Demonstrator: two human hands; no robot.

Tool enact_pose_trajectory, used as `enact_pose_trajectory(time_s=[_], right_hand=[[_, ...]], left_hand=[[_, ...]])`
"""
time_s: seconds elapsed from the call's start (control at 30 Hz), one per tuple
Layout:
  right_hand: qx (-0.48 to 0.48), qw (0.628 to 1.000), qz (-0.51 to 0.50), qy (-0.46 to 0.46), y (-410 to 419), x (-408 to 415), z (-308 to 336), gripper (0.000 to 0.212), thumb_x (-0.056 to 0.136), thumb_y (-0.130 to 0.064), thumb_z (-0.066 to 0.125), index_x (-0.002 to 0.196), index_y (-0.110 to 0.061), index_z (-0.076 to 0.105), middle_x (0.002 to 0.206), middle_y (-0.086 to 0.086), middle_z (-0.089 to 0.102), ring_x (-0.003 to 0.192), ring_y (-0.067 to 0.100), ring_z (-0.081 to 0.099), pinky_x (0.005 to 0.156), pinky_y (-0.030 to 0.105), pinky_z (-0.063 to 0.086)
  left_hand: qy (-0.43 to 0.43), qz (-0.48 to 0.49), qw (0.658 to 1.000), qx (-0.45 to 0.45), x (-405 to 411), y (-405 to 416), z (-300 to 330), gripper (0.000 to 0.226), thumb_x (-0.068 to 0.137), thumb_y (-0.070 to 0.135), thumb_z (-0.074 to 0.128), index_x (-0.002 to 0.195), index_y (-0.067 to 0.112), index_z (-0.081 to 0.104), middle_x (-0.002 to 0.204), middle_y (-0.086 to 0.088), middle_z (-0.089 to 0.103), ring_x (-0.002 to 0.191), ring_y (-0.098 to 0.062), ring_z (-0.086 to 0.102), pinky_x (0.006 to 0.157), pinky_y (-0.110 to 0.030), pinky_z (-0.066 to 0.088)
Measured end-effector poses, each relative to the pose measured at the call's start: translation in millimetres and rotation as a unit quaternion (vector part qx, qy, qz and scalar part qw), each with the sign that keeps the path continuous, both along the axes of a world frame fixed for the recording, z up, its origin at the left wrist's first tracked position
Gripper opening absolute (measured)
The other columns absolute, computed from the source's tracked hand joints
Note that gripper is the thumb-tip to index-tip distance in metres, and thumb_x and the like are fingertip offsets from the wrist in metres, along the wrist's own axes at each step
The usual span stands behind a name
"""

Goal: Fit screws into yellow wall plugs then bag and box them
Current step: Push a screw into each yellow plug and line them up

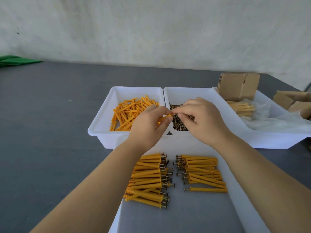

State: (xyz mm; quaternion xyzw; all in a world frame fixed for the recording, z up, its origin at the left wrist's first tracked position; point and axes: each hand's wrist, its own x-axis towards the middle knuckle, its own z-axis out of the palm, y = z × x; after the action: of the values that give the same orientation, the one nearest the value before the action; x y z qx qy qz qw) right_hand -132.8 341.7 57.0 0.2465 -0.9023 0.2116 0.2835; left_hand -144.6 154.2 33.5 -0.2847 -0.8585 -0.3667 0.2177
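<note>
Hands are meeting above the seam between two white bins in the head view. The left hand (148, 125) is pinching a yellow wall plug (165, 117) between thumb and curled fingers, its open end pointing toward the right hand (200, 118), whose fingertips are pinching what looks like a screw at the plug's mouth; the screw itself is too small and hidden to make out clearly. The plug bin (104, 125) on the left is holding a loose heap of yellow plugs (129, 113), and the screw bin (170, 95) just beside it is holding a pile of dark screws (180, 122). Nearer the person, a shallow white tray (235, 190) is carrying two rows of assembled plugs (148, 179) lying with screw heads facing the middle gap. To the right, a third bin (272, 140) is holding bagged plugs (242, 108), clear plastic and a cardboard box (237, 86). Everything is sitting on a grey table (50, 123).
</note>
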Motion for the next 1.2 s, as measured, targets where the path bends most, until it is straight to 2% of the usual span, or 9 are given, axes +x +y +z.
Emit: enact_pose_trajectory(time_s=[0.1, 0.17, 0.3, 0.43, 0.53, 0.83, 1.07, 1.13, 1.2], right_hand=[[0.004, 1.000, 0.025, 0.009, -3.9, 1.9, -0.1, 0.017, 0.089, -0.006, 0.068, 0.098, -0.014, 0.080, 0.084, 0.004, 0.070, 0.082, 0.025, 0.061, 0.071, 0.046, 0.051], [0.006, 0.999, 0.036, 0.004, -5.4, 2.1, -0.4, 0.015, 0.087, -0.006, 0.070, 0.098, -0.011, 0.079, 0.086, 0.005, 0.070, 0.084, 0.023, 0.062, 0.073, 0.045, 0.051], [-0.036, 0.998, 0.055, -0.023, -9.9, 3.4, -0.9, 0.027, 0.085, 0.004, 0.067, 0.108, -0.007, 0.073, 0.097, 0.005, 0.066, 0.089, 0.019, 0.064, 0.078, 0.041, 0.053], [-0.043, 0.997, 0.052, -0.025, -7.2, 3.5, 1.8, 0.025, 0.086, 0.007, 0.065, 0.105, -0.006, 0.074, 0.093, 0.006, 0.066, 0.087, 0.020, 0.064, 0.077, 0.042, 0.053], [-0.056, 0.998, 0.021, -0.012, -2.2, 4.5, 4.8, 0.027, 0.086, 0.006, 0.065, 0.107, -0.009, 0.073, 0.093, 0.004, 0.066, 0.088, 0.017, 0.063, 0.081, 0.039, 0.053], [-0.035, 0.999, -0.006, -0.008, -4.3, 6.3, 5.2, 0.028, 0.087, 0.004, 0.063, 0.111, -0.009, 0.071, 0.098, 0.005, 0.065, 0.093, 0.019, 0.061, 0.083, 0.041, 0.053], [-0.064, 0.997, 0.027, -0.028, -13.3, 7.1, -0.9, 0.033, 0.085, 0.007, 0.065, 0.111, -0.011, 0.072, 0.094, -0.003, 0.064, 0.086, 0.007, 0.060, 0.079, 0.025, 0.051], [-0.104, 0.991, 0.051, -0.066, -21.5, 8.1, -4.8, 0.038, 0.087, 0.007, 0.061, 0.118, -0.014, 0.069, 0.103, -0.003, 0.065, 0.097, 0.006, 0.060, 0.084, 0.021, 0.051], [-0.179, 0.973, 0.069, -0.130, -26.3, 9.7, -4.4, 0.044, 0.090, 0.003, 0.056, 0.126, -0.020, 0.062, 0.122, -0.006, 0.062, 0.118, 0.002, 0.055, 0.098, 0.022, 0.047]], left_hand=[[-0.005, -0.012, 1.000, -0.007, 0.3, 0.1, -0.8, 0.015, 0.097, 0.022, 0.059, 0.090, 0.011, 0.067, 0.080, -0.007, 0.054, 0.074, -0.023, 0.051, 0.065, -0.044, 0.044], [-0.002, -0.015, 1.000, -0.015, 0.4, 0.4, -0.8, 0.017, 0.097, 0.023, 0.059, 0.087, 0.010, 0.065, 0.078, -0.006, 0.051, 0.073, -0.023, 0.049, 0.064, -0.043, 0.043], [-0.001, -0.019, 1.000, -0.019, 0.7, 1.4, -0.9, 0.015, 0.097, 0.022, 0.060, 0.087, 0.011, 0.064, 0.074, -0.001, 0.045, 0.071, -0.020, 0.044, 0.062, -0.039, 0.040], [-0.009, -0.012, 1.000, -0.018, -0.3, 2.1, -1.3, 0.015, 0.097, 0.022, 0.059, 0.085, 0.015, 0.061, 0.075, -0.004, 0.049, 0.073, -0.023, 0.048, 0.063, -0.041, 0.042], [-0.015, 0.011, 1.000, -0.014, -3.3, -0.8, -2.7, 0.017, 0.098, 0.023, 0.058, 0.090, 0.010, 0.065, 0.080, -0.008, 0.056, 0.076, -0.025, 0.052, 0.067, -0.044, 0.044], [-0.009, 0.024, 0.999, -0.033, -4.4, -3.0, -2.8, 0.017, 0.099, 0.025, 0.056, 0.094, 0.012, 0.066, 0.081, -0.004, 0.056, 0.077, -0.022, 0.051, 0.067, -0.041, 0.045], [-0.005, -0.015, 0.999, -0.035, 0.9, 1.8, -1.5, 0.014, 0.096, 0.019, 0.061, 0.084, 0.012, 0.064, 0.077, -0.006, 0.052, 0.074, -0.022, 0.048, 0.064, -0.040, 0.042], [0.002, -0.030, 0.999, -0.032, 2.1, 3.6, -1.8, 0.014, 0.095, 0.013, 0.062, 0.086, 0.006, 0.069, 0.077, -0.009, 0.053, 0.074, -0.022, 0.048, 0.062, -0.035, 0.039], [-0.003, -0.029, 0.999, -0.022, 2.9, 3.8, -1.6, 0.014, 0.094, 0.007, 0.059, 0.091, 0.004, 0.073, 0.080, -0.007, 0.051, 0.075, -0.021, 0.048, 0.063, -0.028, 0.035]])
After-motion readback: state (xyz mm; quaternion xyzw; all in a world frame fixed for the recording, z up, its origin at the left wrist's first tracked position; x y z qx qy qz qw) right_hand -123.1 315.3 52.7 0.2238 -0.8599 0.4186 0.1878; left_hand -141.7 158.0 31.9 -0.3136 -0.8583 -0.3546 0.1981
